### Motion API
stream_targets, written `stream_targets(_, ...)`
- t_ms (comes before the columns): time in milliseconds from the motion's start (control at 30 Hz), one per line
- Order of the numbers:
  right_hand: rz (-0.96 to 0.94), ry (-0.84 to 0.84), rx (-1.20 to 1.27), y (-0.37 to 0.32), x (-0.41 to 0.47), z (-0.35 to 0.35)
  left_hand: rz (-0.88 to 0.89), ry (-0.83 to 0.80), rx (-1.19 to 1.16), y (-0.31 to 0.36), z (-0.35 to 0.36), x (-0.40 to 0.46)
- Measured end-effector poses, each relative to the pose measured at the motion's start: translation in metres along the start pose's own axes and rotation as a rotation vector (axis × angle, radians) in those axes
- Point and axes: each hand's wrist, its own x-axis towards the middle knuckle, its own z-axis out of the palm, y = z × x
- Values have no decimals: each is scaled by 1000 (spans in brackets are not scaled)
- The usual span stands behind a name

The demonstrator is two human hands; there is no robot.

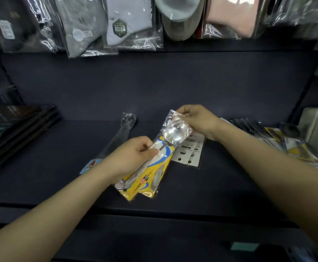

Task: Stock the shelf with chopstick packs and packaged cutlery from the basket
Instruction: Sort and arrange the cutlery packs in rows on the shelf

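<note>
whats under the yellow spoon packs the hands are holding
White hang cards with punched holes lie on the dark shelf beneath the yellow spoon packs' upper end. Whatever lies directly beneath the packs is covered.

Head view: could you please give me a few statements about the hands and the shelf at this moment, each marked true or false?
1. Both hands hold the yellow spoon packs. True: the left hand grips the middle and the right hand pinches the top.
2. A clear-wrapped spoon lies on the shelf left of the hands. True.
3. The right hand is empty. False: it pinches the packs' top edge.
4. Bagged socks hang above the shelf. True.
5. The white cards are held in the left hand. False: they lie on the shelf behind the packs.
</note>
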Motion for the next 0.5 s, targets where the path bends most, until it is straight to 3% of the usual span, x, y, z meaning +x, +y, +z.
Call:
stream_targets(67,7,-19,45,1,-2,-8,-23,93,-31,-3,6,5)
stream_targets(100,11,-75,-91,5,-4,-15,-49,140,-69,-5,8,8)
stream_targets(200,48,-393,-857,24,-10,-34,-182,204,-243,-8,11,12)
stream_targets(267,20,-498,-1169,31,-15,-36,-245,181,-264,-11,12,15)
stream_targets(433,-412,-250,-1176,30,-32,-25,-250,190,-277,-7,13,17)
stream_targets(500,-511,-270,-1181,18,-45,-16,-245,201,-219,-5,11,19)
